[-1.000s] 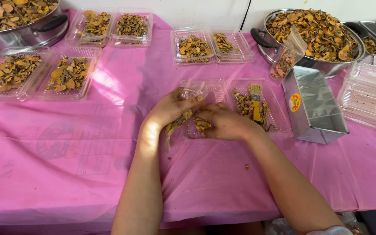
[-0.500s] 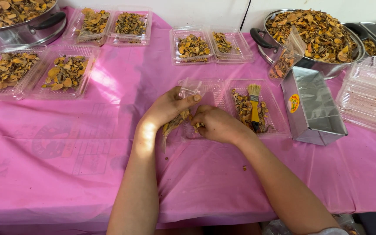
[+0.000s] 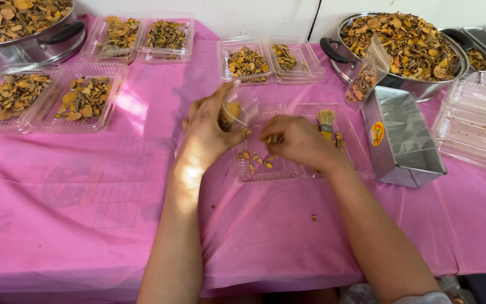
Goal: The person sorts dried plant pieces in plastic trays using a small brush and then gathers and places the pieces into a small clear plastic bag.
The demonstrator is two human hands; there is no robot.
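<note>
Your left hand (image 3: 212, 132) grips a small clear pouch (image 3: 237, 112) part-filled with dried yellow slices, raised and tilted above the open clear tray (image 3: 271, 169); your right hand (image 3: 296, 141) pinches a few slices just beside its mouth. Tip the pouch further and slices could slide out past the tray onto the pink tabletop (image 3: 85, 214), where one crumb (image 3: 314, 217) already lies. The brush (image 3: 326, 121) sits close behind your right knuckles and could be knocked.

- Left hand (image 3: 212, 132) raised, gripping small clear bag (image 3: 238, 111) of yellow dried slices.
- Right hand (image 3: 299, 141) pinching slices over open clamshell tray (image 3: 265, 171).
- Paintbrush (image 3: 326, 120) lying in tray's other half.
- Pink tablecloth (image 3: 85, 202) underneath; steel pot (image 3: 406, 48) far right.
</note>
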